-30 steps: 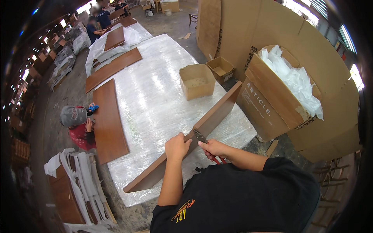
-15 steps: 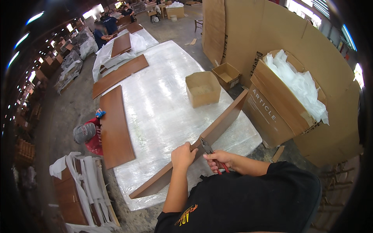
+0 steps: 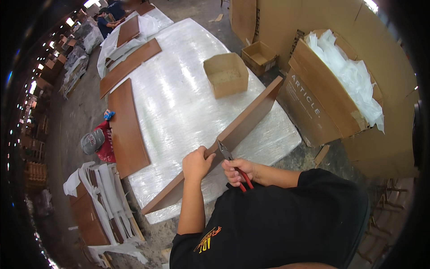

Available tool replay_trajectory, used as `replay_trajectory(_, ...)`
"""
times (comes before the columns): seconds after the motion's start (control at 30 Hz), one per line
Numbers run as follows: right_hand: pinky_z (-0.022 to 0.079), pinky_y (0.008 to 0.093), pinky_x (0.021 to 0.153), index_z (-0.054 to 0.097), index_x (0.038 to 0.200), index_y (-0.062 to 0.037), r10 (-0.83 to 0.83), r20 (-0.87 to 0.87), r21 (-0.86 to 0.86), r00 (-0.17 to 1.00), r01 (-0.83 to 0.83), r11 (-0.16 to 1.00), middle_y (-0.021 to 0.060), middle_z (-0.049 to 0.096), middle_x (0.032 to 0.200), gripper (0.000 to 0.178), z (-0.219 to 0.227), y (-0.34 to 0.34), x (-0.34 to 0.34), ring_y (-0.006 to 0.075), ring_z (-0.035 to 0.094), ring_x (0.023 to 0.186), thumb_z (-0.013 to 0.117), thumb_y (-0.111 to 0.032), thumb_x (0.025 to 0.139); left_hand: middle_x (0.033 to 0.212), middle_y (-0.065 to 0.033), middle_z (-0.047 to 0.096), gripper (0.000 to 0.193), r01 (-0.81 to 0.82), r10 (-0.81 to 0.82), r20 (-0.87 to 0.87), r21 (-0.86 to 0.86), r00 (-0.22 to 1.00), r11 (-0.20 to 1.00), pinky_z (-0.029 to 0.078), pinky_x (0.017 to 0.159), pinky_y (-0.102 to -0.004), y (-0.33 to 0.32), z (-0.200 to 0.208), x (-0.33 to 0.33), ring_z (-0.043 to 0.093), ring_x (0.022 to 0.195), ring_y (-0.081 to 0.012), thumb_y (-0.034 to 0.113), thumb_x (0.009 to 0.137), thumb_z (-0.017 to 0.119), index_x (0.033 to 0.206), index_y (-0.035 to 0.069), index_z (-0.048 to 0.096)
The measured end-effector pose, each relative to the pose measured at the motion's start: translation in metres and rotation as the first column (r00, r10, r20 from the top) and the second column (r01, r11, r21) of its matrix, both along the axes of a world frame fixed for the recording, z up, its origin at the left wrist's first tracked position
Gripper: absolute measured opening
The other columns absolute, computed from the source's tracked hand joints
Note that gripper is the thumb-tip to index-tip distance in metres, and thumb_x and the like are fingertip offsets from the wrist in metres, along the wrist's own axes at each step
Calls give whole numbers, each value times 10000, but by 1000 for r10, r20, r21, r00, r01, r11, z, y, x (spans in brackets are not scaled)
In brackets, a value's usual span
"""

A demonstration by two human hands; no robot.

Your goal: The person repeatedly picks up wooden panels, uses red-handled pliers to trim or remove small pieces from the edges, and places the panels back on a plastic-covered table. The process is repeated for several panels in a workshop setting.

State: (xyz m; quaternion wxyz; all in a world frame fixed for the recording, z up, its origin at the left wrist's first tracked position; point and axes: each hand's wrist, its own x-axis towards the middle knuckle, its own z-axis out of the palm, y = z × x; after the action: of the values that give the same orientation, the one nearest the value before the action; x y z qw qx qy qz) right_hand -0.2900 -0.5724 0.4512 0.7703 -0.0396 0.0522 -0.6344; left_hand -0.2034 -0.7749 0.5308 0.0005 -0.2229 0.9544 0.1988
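A long brown wooden board [image 3: 251, 119] stands on its edge across the near side of a table wrapped in clear plastic [image 3: 179, 103]. My left hand [image 3: 197, 163] grips the board's upper edge near its middle. My right hand [image 3: 239, 171] holds red-handled pliers [image 3: 233, 163], whose dark jaws touch the board's edge just right of my left hand.
An open cardboard box [image 3: 226, 74] sits on the table; another brown board [image 3: 126, 127] lies along its left edge. Large cartons with white plastic wrap [image 3: 340, 89] stand at the right. A crouching person in a grey cap [image 3: 96, 141] is left of the table. White-wrapped panels [image 3: 103, 197] lie on the floor.
The view has shifted slightly, so the board and table sit a bit higher and to the right. Both hands keep their hold on the board and pliers.
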Motion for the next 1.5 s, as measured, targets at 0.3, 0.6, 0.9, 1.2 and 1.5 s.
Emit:
replay_trajectory(0.3, 564, 369, 459, 529, 801, -95, 245, -163, -226, 956, -278, 934, 35, 503, 602, 468, 40, -16, -14, 179, 581, 471, 648, -454, 1075, 842, -135, 781, 367, -40, 40, 0, 15, 999, 999, 572, 716, -459, -10, 3, -13, 757, 818, -364, 422, 853, 844, 978, 88, 757)
replay_trajectory(0.6, 641, 441, 542, 555, 821, -97, -115, -335, -16, 935, 116, 993, 19, 551, 662, 576, 105, -53, -189, 209, 627, 528, 433, -564, 1135, 852, -181, 786, 768, -202, 189, 201, 45, 961, 978, 593, 808, -477, 4, 8, -29, 769, 886, -390, 805, 924, 593, 962, 81, 846)
replay_trajectory(0.9, 469, 301, 467, 647, 885, -73, -228, -721, 402, 655, 663, 631, -3, 547, 666, 514, 34, -170, -391, 171, 522, 505, 576, -538, 1092, 991, -174, 805, 736, -293, 248, 327, 98, 912, 951, 582, 893, -473, 18, 27, -34, 761, 1013, -371, 784, 914, 610, 1021, 96, 848)
replay_trajectory(1.2, 407, 235, 456, 622, 1258, 62, -158, -570, 438, 806, 461, 772, 91, 616, 886, 611, -43, -166, -450, 132, 541, 669, 436, -509, 1144, 874, -177, 779, 590, -252, 228, 207, 98, 951, 963, 581, 806, -496, 19, -4, -22, 751, 904, -392, 646, 977, 625, 932, 93, 822)
replay_trajectory(1.5, 426, 257, 452, 592, 950, -57, -366, -789, 117, 493, 706, 699, 80, 643, 815, 457, 131, -57, -289, 156, 575, 662, 487, -457, 1144, 795, -157, 762, 537, -213, 186, 193, 127, 963, 969, 584, 749, -488, 18, 4, -21, 752, 818, -365, 570, 1013, 626, 878, 80, 801)
